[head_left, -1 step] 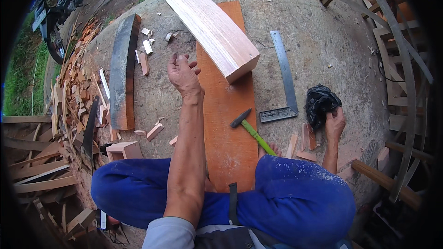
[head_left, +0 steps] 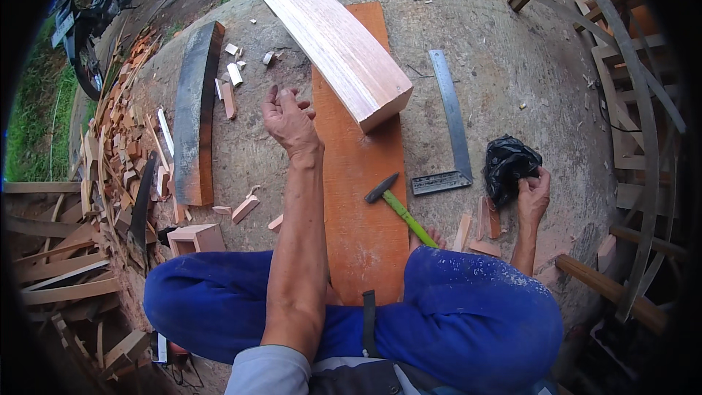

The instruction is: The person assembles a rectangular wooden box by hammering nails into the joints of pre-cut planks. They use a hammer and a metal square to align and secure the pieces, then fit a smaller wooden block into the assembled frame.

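My left hand (head_left: 290, 126) is raised beside the orange board's left edge, palm up, with its fingers loosely curled and apart; I see nothing in it. At the right, my right hand (head_left: 534, 196) grips the lower edge of a crumpled black plastic bag (head_left: 510, 164) just above the ground. A thick pale curved wooden block (head_left: 333, 40) lies slantwise over the far part of the orange board (head_left: 362, 234). Nearer my legs, a hammer (head_left: 398, 208) with a green handle rests on that board. Between board and bag is a metal try square (head_left: 450, 113).
A dark-faced curved timber (head_left: 196, 117) lies left of the board. Offcuts (head_left: 131, 153) are heaped at the far left, near a saw blade (head_left: 142, 201). Small wood pieces (head_left: 488, 218) sit below the bag. Wooden frames (head_left: 621, 80) stand at the right, and a motorcycle (head_left: 88, 22) at the upper left.
My left hand has shifted very slightly to the left. The right hand keeps its hold on the black plastic bag, almost unmoved.
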A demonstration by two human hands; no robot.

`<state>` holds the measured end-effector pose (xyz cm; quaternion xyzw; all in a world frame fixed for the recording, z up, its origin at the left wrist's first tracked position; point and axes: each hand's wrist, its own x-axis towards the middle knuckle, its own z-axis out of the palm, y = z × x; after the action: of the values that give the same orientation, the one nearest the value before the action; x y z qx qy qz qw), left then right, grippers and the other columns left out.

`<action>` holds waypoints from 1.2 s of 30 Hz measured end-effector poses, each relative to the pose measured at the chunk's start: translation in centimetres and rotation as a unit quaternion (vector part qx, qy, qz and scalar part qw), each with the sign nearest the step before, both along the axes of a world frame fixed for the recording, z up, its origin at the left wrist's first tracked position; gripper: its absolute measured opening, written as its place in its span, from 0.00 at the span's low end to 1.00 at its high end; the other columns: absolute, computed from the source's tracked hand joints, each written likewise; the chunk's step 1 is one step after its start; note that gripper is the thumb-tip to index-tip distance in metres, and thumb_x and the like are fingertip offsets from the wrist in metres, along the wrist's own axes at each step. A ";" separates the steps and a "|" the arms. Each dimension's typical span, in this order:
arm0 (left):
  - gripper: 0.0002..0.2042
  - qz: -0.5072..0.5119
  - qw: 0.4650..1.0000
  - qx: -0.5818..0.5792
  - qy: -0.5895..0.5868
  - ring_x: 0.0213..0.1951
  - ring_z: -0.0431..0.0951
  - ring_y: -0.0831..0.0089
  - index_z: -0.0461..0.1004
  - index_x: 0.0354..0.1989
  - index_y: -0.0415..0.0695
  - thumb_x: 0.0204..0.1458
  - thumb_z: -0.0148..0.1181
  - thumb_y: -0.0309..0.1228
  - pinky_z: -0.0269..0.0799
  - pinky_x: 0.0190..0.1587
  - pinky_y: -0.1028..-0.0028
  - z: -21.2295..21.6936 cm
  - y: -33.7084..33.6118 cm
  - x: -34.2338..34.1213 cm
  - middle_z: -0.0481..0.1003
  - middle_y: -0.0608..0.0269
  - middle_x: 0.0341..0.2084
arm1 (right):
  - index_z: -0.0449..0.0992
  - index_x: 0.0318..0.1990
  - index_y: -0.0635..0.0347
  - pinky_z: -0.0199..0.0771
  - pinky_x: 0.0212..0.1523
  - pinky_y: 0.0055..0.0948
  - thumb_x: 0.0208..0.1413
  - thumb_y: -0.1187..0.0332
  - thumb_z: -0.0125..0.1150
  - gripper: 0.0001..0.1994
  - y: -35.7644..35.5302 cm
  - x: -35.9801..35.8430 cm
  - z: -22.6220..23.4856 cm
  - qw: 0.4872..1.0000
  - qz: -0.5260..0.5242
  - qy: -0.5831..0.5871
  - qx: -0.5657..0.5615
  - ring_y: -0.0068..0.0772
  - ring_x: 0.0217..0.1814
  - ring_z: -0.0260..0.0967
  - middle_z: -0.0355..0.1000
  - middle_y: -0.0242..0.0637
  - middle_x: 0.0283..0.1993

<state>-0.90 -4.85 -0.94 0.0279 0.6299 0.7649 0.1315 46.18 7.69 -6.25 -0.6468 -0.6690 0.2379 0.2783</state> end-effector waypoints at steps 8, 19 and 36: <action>0.08 -0.309 0.919 0.035 0.243 0.34 0.78 0.77 0.81 0.45 0.37 0.61 0.65 0.26 0.74 0.35 0.75 5.7 2.4 13.4 0.79 0.59 0.36 | 0.77 0.40 0.54 0.72 0.24 0.17 0.67 0.64 0.67 0.06 -4.1 -12.9 10.2 0.780 0.041 0.605 -0.155 0.18 0.24 0.71 0.78 0.30 0.31; 0.08 -0.369 0.914 0.154 -0.070 0.27 0.78 0.84 0.79 0.48 0.36 0.65 0.62 0.26 0.74 0.27 0.82 5.6 2.1 14.3 0.81 0.65 0.31 | 0.74 0.40 0.52 0.56 0.17 0.16 0.72 0.61 0.59 0.08 -3.7 -23.3 12.1 0.737 0.144 0.581 -0.313 0.13 0.18 0.56 0.62 0.20 0.22; 0.06 -0.313 0.849 -0.129 0.405 0.62 0.73 0.57 0.85 0.40 0.46 0.55 0.70 0.28 0.65 0.66 0.60 0.1 0.3 1.1 0.85 0.67 0.40 | 0.67 0.57 0.64 0.75 0.52 0.55 0.67 0.58 0.60 0.21 -13.6 -16.6 2.6 0.872 0.409 -0.093 -0.252 0.65 0.53 0.75 0.76 0.60 0.51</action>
<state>0.24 -4.54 -0.79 0.5135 0.6781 0.5161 0.1000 29.61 -5.90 -3.67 -0.3828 -0.8139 0.4298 -0.0794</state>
